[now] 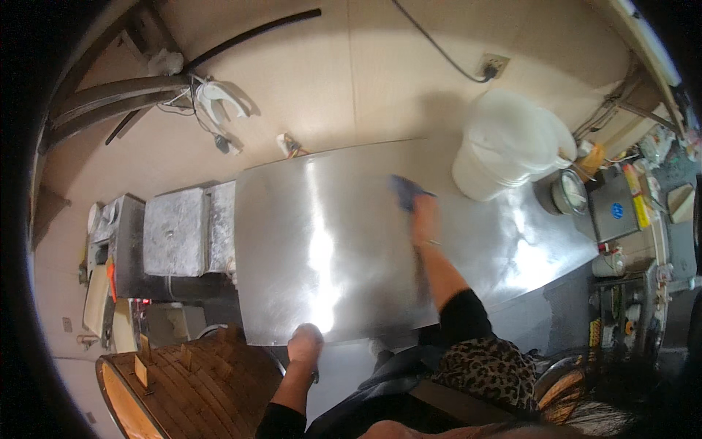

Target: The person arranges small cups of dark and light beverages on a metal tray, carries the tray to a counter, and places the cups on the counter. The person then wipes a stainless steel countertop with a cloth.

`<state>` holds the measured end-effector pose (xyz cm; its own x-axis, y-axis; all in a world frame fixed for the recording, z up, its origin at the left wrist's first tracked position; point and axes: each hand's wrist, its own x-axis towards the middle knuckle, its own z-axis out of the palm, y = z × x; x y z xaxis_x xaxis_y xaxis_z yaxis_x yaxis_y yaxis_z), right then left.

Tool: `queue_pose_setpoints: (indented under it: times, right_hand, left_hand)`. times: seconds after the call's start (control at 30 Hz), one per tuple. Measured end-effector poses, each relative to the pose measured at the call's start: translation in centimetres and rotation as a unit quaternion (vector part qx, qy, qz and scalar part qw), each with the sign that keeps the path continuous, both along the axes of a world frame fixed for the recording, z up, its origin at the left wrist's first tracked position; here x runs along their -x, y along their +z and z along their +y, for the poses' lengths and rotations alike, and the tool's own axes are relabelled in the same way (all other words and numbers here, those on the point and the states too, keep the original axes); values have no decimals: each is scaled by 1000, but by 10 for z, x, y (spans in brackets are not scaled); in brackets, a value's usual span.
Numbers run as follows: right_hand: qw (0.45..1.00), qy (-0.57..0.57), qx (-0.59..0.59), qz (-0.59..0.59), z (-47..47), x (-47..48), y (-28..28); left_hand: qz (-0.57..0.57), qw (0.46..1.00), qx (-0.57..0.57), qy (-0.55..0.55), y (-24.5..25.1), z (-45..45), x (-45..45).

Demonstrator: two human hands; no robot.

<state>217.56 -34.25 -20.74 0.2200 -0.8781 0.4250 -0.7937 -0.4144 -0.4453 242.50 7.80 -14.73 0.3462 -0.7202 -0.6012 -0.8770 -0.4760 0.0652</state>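
A blue-grey cloth (404, 192), blurred, is bunched under my right hand (426, 217) near the right side of a stainless steel sheet or worktop section (279, 219). My left hand (305, 340) is closed on the front edge of that steel section. Bright light reflects down its middle. Farther right runs more of the stainless steel worktop (466, 247).
White plastic buckets (488, 153) and a metal bowl (569, 192) stand on the right of the worktop. At left are metal box-like lids (175, 233). A large wooden barrel or lid (208, 384) is at lower left. A plugged socket (491, 67) is on the wall.
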Motion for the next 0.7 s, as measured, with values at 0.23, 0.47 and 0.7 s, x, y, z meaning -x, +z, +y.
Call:
queue_pose_setpoints:
  times: [0.23,0.47,0.7]
  right_hand:
    - [936,-319,72,129,92,210,11]
    - [964,234,-56,-113,213,-160,-16]
    - [831,542,-59,109,398,-256,46]
  left_hand:
    - [-2,995,99,23,-17,11,-2]
    - [-40,973,227,17,-11,31,6]
    - [89,993,73,41,-23,175,63]
